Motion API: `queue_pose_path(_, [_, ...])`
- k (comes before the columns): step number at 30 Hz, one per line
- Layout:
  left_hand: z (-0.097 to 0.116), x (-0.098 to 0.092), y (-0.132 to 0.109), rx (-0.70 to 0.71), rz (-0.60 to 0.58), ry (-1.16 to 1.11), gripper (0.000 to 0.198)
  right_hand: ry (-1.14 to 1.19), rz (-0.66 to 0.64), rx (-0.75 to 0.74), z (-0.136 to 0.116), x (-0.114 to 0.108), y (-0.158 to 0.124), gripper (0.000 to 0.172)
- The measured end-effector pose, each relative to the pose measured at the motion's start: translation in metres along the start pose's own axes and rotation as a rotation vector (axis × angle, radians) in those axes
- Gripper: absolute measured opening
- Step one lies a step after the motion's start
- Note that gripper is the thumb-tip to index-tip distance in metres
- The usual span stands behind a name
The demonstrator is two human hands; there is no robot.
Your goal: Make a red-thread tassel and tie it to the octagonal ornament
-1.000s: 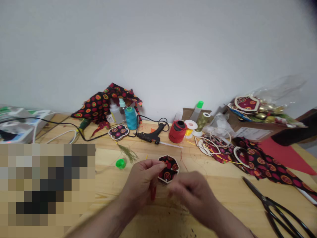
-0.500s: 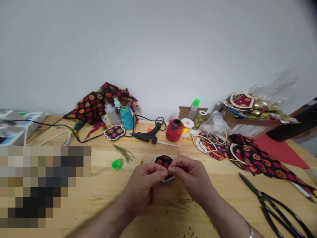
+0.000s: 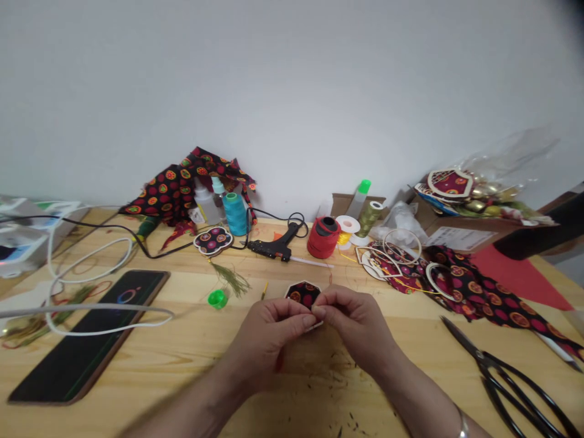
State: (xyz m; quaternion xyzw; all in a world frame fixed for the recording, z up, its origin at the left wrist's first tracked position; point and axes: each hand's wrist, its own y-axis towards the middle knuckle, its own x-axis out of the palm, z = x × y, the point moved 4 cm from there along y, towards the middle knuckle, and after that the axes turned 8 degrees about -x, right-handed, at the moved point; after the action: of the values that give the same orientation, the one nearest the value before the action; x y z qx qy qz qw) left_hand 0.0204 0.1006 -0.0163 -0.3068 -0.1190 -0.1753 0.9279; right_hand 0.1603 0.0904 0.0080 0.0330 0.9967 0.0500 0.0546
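Note:
My left hand (image 3: 271,331) and my right hand (image 3: 353,322) meet at the fingertips, both closed in a pinch. From the red thread spool (image 3: 323,240) a thin red thread (image 3: 331,275) runs down to behind my right fingers. What lies between the fingertips is too small to make out. A bit of red (image 3: 280,359) shows below my left palm. Just behind the fingers lies an octagonal pendant (image 3: 302,293), pale-rimmed with dark patterned cloth; my hands cover its lower part.
Black scissors (image 3: 483,362) lie at the right, a phone (image 3: 91,340) with white cable at the left. Behind are a glue gun (image 3: 274,246), a blue thread cone (image 3: 236,214), a flower-shaped pendant (image 3: 213,241), a green cap (image 3: 218,298) and patterned cloth (image 3: 493,286).
My hands stay pinched together with only a slight shift of the fingers. The view has moved a little. The phone, behind a blurred patch before, now shows.

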Motion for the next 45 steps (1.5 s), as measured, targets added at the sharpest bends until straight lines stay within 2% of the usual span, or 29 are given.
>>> queue_pose_path(5, [0.001,0.001,-0.002,-0.01,-0.032,0.012,0.014,-0.007,-0.007,-0.029,-0.002,0.001,0.0,0.008])
queue_pose_path(8, [0.0,0.002,-0.001,-0.018,-0.093,-0.009,0.018,-0.016,-0.001,-0.067,-0.005,-0.002,0.001,0.011])
queue_pose_path(11, [-0.001,0.001,0.002,0.025,-0.101,-0.027,0.014,-0.035,0.029,-0.107,-0.006,-0.006,0.002,0.011])
queue_pose_path(14, [0.004,-0.005,0.003,0.18,-0.039,0.007,0.015,-0.062,0.044,-0.168,-0.008,-0.01,0.003,0.01])
queue_pose_path(16, [0.011,-0.01,-0.001,0.356,0.063,0.1,0.018,-0.083,0.047,-0.215,-0.009,-0.012,0.002,0.01])
queue_pose_path(18, [0.021,-0.014,-0.012,0.586,0.233,0.256,0.02,-0.112,0.044,-0.249,-0.011,-0.012,0.0,0.012])
queue_pose_path(20, [0.026,-0.013,-0.021,0.69,0.297,0.316,0.023,-0.15,0.026,-0.289,-0.013,-0.011,-0.002,0.013])
queue_pose_path(22, [0.024,-0.009,-0.02,0.569,0.209,0.269,0.025,-0.188,0.004,-0.347,-0.015,-0.01,-0.005,0.014])
queue_pose_path(24, [0.018,-0.003,-0.016,0.369,0.079,0.224,0.026,-0.223,-0.01,-0.402,-0.017,-0.01,-0.007,0.015])
queue_pose_path(26, [0.015,0.001,-0.014,0.264,0.023,0.25,0.019,-0.252,-0.019,-0.441,-0.018,-0.009,-0.008,0.016])
queue_pose_path(29, [0.018,0.002,-0.013,0.271,0.049,0.34,0.007,-0.279,-0.032,-0.46,-0.018,-0.008,-0.008,0.016])
queue_pose_path(32, [0.019,0.002,-0.013,0.286,0.039,0.366,0.015,-0.285,-0.035,-0.435,-0.016,-0.007,-0.008,0.016])
queue_pose_path(36, [0.015,0.002,-0.012,0.228,-0.019,0.319,0.019,-0.275,-0.027,-0.389,-0.015,-0.004,-0.006,0.016])
queue_pose_path(39, [0.012,0.002,-0.01,0.192,-0.042,0.256,0.019,-0.237,-0.008,-0.31,-0.013,-0.005,-0.004,0.016])
queue_pose_path(43, [0.011,0.002,-0.008,0.16,-0.026,0.204,0.019,-0.187,0.003,-0.164,-0.006,-0.006,-0.002,0.03])
queue_pose_path(45, [0.012,0.002,-0.009,0.148,-0.019,0.198,0.018,-0.158,-0.021,-0.137,-0.005,-0.004,-0.002,0.028])
